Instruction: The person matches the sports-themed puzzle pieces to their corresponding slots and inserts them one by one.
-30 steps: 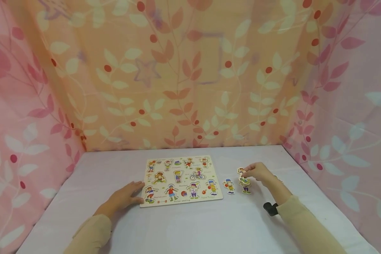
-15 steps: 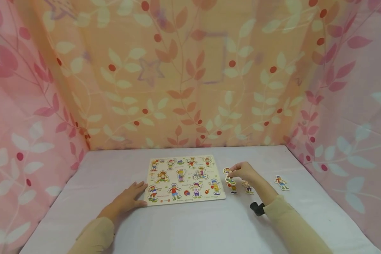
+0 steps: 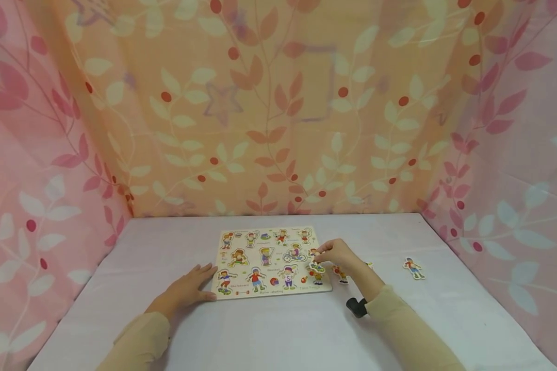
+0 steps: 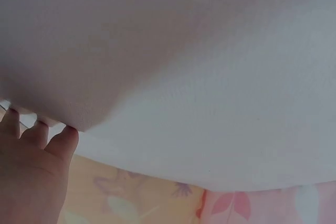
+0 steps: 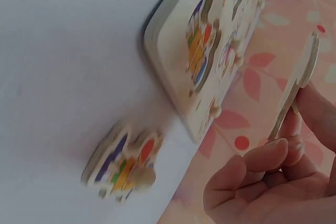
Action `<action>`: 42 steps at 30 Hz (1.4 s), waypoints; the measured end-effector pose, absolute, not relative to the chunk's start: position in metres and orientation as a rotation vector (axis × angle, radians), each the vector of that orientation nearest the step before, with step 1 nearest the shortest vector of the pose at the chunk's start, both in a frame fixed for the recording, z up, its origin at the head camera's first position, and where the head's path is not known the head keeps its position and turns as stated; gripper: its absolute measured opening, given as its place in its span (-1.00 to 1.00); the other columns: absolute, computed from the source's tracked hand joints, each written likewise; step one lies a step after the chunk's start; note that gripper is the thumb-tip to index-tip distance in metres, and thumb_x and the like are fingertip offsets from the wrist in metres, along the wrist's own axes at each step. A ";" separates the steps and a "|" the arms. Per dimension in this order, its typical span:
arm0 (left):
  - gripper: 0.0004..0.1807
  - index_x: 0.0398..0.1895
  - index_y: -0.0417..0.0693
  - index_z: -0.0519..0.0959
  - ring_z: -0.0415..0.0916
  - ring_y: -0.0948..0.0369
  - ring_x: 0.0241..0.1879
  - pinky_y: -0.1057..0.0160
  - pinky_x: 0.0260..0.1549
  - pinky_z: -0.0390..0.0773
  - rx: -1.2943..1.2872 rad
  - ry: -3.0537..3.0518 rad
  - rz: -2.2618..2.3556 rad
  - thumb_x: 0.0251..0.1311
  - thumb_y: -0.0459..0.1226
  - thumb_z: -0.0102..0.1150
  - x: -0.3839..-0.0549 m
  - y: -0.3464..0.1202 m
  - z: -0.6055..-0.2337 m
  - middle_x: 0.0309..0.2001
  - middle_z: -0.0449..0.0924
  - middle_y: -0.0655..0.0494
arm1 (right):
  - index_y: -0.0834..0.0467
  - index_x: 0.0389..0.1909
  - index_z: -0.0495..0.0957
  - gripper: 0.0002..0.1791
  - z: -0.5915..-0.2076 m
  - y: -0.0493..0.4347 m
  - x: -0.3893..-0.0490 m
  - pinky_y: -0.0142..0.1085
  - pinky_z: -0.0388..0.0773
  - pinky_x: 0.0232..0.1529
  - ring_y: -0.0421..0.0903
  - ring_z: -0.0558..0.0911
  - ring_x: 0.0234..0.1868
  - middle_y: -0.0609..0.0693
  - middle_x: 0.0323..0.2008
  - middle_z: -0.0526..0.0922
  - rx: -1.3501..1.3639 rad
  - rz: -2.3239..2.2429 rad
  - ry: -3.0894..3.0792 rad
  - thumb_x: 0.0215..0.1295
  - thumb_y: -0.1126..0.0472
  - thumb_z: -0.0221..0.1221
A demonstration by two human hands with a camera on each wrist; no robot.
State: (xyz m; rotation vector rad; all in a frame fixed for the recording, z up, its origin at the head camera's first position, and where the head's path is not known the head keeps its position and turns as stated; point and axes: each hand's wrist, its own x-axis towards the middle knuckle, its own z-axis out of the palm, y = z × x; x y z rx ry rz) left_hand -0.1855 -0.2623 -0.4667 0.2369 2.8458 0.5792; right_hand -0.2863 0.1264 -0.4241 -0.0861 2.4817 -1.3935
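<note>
A wooden peg puzzle board (image 3: 324, 288) with cartoon children playing sports lies mid-table. My left hand (image 3: 187, 286) rests at its left edge, fingers extended, thumb by the near corner. In the left wrist view, the left fingers (image 4: 63, 141) reach over the cloth at the lower left. My right hand (image 3: 340, 256) pinches a child-shaped puzzle piece (image 3: 316, 264) above the board's right edge. The right wrist view shows that piece (image 5: 296, 85) edge-on between thumb and fingers. Another piece with a round knob (image 5: 144, 178) lies on the table beside the board's corner, under the right hand.
A blue-capped child piece (image 3: 414, 268) lies farther right on the table. Another piece (image 3: 370, 265) is mostly hidden behind the right wrist. A black strap-like device (image 3: 356, 307) hangs at the right cuff. Floral curtains (image 3: 269, 129) stand around the white tabletop (image 3: 269, 335).
My right hand has moved left with the pinched piece, from over the loose pieces to the board's right edge. The left hand stays at the board; the view has shifted slightly.
</note>
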 end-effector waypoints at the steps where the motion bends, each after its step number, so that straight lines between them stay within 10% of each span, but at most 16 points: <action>1: -0.04 0.42 -0.18 0.25 -0.08 -0.33 0.41 -0.43 0.22 0.08 0.239 2.851 0.568 0.02 0.10 0.35 -0.186 -0.263 -0.467 0.44 0.13 -0.24 | 0.32 -0.34 0.61 -0.89 -0.424 0.123 -0.286 -0.08 0.46 -0.09 -0.02 0.55 -0.24 0.07 -0.36 0.63 -0.084 -1.398 2.480 0.14 0.38 0.33; 30: -0.06 0.43 -0.18 0.25 -0.11 -0.31 0.42 -0.40 0.27 -0.02 0.213 2.832 0.602 0.04 0.06 0.35 -0.186 -0.261 -0.466 0.45 0.10 -0.24 | 0.33 -0.34 0.60 -0.86 -0.445 0.055 -0.277 -0.37 0.52 -0.50 -0.16 0.57 -0.51 0.03 -0.48 0.65 -0.181 -1.533 2.379 0.11 0.40 0.36; 42: -0.06 0.43 -0.19 0.24 -0.11 -0.31 0.42 -0.41 0.26 -0.02 0.214 2.843 0.590 0.06 0.07 0.34 -0.185 -0.261 -0.467 0.45 0.09 -0.24 | 0.26 -0.35 0.61 -0.85 -0.447 0.018 -0.273 -0.37 0.45 -0.35 -0.15 0.55 -0.35 0.03 -0.32 0.63 -0.193 -1.530 2.331 0.11 0.32 0.38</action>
